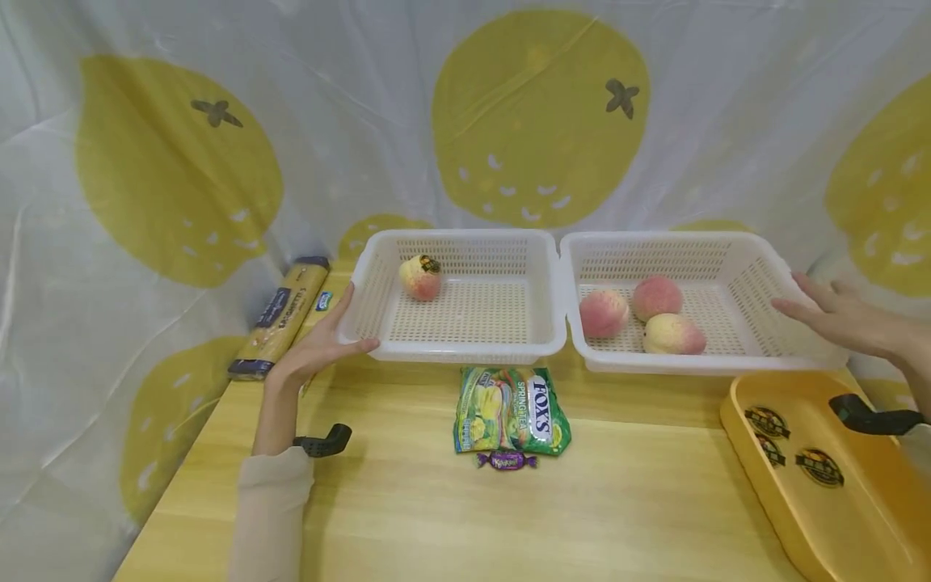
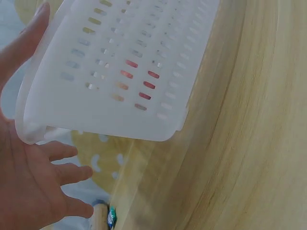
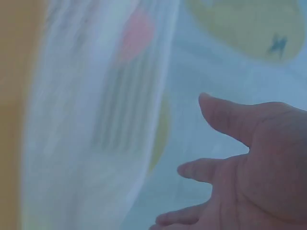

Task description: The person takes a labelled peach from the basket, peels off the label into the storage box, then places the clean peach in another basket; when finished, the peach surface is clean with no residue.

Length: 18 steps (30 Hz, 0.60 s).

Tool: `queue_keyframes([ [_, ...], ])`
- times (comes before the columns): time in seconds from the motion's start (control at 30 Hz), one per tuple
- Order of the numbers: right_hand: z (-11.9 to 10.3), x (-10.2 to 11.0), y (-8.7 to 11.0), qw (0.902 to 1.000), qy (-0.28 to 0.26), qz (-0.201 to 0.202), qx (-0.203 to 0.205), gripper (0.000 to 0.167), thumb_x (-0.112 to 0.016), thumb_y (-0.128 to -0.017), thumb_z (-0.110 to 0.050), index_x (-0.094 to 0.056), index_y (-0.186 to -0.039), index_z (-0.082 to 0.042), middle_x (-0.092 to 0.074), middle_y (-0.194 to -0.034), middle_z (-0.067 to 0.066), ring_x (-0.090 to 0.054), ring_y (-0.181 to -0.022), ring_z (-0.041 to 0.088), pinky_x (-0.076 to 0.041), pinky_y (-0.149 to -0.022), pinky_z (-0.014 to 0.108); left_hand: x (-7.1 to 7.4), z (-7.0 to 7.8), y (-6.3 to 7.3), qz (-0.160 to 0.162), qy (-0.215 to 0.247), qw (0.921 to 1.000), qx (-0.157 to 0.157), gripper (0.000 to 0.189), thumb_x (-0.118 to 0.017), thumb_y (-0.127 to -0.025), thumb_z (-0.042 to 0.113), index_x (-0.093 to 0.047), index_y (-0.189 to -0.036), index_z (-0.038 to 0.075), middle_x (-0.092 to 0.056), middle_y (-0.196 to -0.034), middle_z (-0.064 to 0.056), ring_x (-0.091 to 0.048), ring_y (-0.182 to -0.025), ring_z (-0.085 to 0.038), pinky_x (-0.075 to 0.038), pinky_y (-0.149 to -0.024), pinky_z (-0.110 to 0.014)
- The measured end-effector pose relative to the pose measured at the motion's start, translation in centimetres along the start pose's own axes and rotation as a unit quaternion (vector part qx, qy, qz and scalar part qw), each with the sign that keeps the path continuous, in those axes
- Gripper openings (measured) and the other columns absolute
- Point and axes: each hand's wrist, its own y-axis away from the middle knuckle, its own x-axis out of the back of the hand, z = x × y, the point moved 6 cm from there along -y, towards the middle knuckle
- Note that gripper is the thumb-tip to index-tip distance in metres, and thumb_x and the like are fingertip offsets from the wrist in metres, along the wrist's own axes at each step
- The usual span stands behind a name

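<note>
Two white perforated plastic baskets stand side by side in the head view. My left hand (image 1: 320,343) is at the near left corner of the left basket (image 1: 454,350), its fingers extended and the thumb at the rim. In the left wrist view the fingers (image 2: 72,173) spread outside the basket wall (image 2: 139,127). One peach (image 1: 420,277) with a dark label lies in that basket. Three peaches (image 1: 657,297) lie in the right basket (image 1: 727,365). Beside its right end my right hand (image 1: 847,319) has its fingers spread, and the right wrist view shows nothing in the palm.
In front of the left basket lie a green Fox's candy bag (image 1: 509,411) and a purple wrapped candy (image 1: 507,461). A spaghetti pack (image 1: 282,315) and a small blue packet (image 1: 323,301) lie at the left. A yellow tray (image 1: 789,529) sits at the near right. Behind hangs a lemon-print curtain (image 1: 364,121).
</note>
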Motion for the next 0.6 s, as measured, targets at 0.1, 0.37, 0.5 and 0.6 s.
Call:
queue_keyframes([
  [0.1,-6.5,-0.5,-0.4,0.9969,-0.014,0.006,0.077,0.088,-0.039,-0.11,-0.049,0.016,-0.163,-0.005,0.023,-0.163,0.039,0.02,-0.149,0.063,-0.003,-0.108,0.087,0.1,-0.5,0.5,0.012,0.009,0.9998,0.016,0.111,-0.076,-0.095,0.029,0.01,-0.165,0.034,0.007,-0.175,-0.004,-0.018,-0.158,-0.041,-0.025,-0.125,-0.063],
  [0.37,-22.0,-2.0,-2.8,0.9714,-0.054,-0.026,0.23,0.08,-0.054,-0.107,-0.037,-0.003,-0.168,-0.027,-0.002,-0.176,0.01,-0.004,-0.161,0.041,-0.011,-0.123,0.073,-0.5,-0.8,-0.2,0.031,0.072,0.9968,0.018,0.115,-0.081,-0.09,0.022,0.004,-0.166,0.036,-0.004,-0.176,-0.01,-0.025,-0.156,-0.037,-0.02,-0.128,-0.06],
  [0.5,-28.1,-3.8,-6.5,0.9587,-0.076,-0.069,0.266,0.082,-0.055,-0.107,-0.042,0.0,-0.167,-0.032,0.001,-0.176,0.003,-0.003,-0.162,0.036,-0.012,-0.125,0.07,-0.6,-1.1,-0.3,0.033,0.101,0.9942,0.016,0.114,-0.08,-0.091,0.016,0.003,-0.166,0.037,-0.003,-0.176,-0.007,-0.029,-0.155,-0.035,-0.023,-0.128,-0.055],
  [0.6,-31.3,-5.5,-9.6,0.9521,-0.093,-0.104,0.272,0.083,-0.055,-0.106,-0.045,0.001,-0.167,-0.036,-0.001,-0.176,0.005,-0.006,-0.163,0.035,-0.016,-0.126,0.067,-0.7,-1.1,-0.3,0.035,0.116,0.9925,0.012,0.114,-0.08,-0.09,0.014,0.002,-0.166,0.039,-0.005,-0.176,-0.007,-0.033,-0.153,-0.035,-0.026,-0.127,-0.053],
])
